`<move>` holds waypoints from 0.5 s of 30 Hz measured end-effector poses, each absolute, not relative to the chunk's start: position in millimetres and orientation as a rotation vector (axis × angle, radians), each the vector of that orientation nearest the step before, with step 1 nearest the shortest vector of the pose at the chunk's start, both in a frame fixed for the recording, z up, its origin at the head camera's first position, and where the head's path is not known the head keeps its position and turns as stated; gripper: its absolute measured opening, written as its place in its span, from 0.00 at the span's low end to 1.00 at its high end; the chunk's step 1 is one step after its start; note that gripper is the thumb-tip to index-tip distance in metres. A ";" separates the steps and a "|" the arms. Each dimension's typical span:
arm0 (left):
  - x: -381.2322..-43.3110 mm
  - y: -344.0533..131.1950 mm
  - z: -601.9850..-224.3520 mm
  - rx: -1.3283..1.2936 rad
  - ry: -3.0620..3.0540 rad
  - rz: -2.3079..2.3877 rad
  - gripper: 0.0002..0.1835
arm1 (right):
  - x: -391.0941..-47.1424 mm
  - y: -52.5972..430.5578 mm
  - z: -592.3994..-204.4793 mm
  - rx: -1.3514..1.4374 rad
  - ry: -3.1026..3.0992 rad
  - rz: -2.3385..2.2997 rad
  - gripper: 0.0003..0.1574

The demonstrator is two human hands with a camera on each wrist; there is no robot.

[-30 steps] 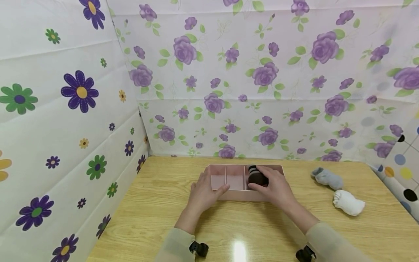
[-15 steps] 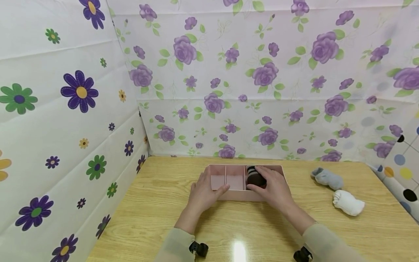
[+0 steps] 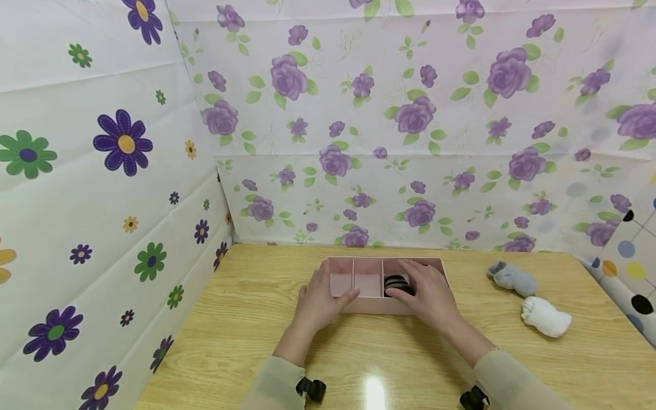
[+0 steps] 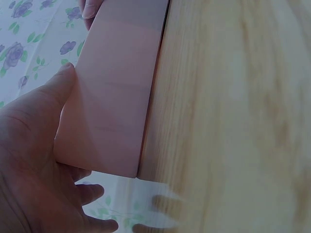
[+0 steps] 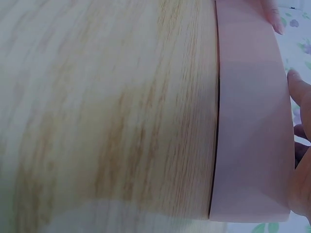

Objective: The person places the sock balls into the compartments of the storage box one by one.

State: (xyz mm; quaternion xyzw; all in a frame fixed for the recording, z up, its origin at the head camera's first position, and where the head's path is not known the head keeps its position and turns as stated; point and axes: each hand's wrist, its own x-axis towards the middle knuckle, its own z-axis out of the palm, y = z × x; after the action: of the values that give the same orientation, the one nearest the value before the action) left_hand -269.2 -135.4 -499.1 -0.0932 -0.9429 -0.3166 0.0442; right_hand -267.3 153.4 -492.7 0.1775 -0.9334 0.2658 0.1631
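Note:
A pink box (image 3: pixel 366 306) with three compartments stands near the table's back edge. My left hand (image 3: pixel 319 300) holds its left end, the thumb on the front rim and the fingers along the side wall. Inside the right compartment lies a dark rolled sock (image 3: pixel 396 281) with grey stripes, partly hidden by the front wall and my right thumb. Over that compartment, my right hand (image 3: pixel 434 297) has its fingers spread loosely, the thumb at the front rim. In the right wrist view, the box's front wall (image 5: pixel 252 121) hides the sock.
To the right of the box, a grey rolled sock (image 3: pixel 512 279) and a white rolled sock (image 3: pixel 546 316) lie on the wooden table (image 3: pixel 246 319). Flowered sheets (image 3: pixel 307 125) rise behind the table and along its left side.
The striped sock has dropped lower into the right compartment and turned, out of my right hand's grip. That hand shifted slightly left earlier. My left hand has stayed on the box.

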 end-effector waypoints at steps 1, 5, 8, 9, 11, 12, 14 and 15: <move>-269.4 -135.5 -499.4 -0.288 -2.880 -0.969 0.63 | -267.1 153.4 -492.3 0.508 -2.660 0.757 0.53; -269.5 -135.8 -499.8 -0.286 -2.883 -0.970 0.63 | -266.3 154.0 -490.0 0.515 -2.653 0.760 0.52; -270.3 -136.0 -500.9 -0.283 -2.886 -0.966 0.64 | -264.7 155.2 -488.0 0.530 -2.637 0.787 0.52; -270.8 -136.1 -501.7 -0.285 -2.885 -0.968 0.64 | -264.2 155.8 -487.2 0.536 -2.629 0.804 0.51; -271.3 -136.2 -502.6 -0.288 -2.883 -0.971 0.64 | -262.9 157.2 -486.0 0.552 -2.607 0.829 0.51; -271.0 -136.2 -502.1 -0.288 -2.884 -0.970 0.64 | -262.1 157.8 -485.1 0.560 -2.597 0.839 0.51; -270.9 -136.3 -502.1 -0.291 -2.882 -0.973 0.64 | -260.7 159.4 -482.9 0.573 -2.578 0.844 0.51; -270.6 -136.3 -501.5 -0.291 -2.882 -0.973 0.64 | -259.8 160.2 -481.4 0.575 -2.574 0.846 0.51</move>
State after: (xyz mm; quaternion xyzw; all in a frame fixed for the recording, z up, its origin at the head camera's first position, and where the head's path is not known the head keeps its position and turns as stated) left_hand -270.6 -136.3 -501.5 -0.0952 -0.9423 -0.3181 0.0430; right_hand -259.8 160.2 -481.4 0.2041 -0.9132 0.3003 0.1849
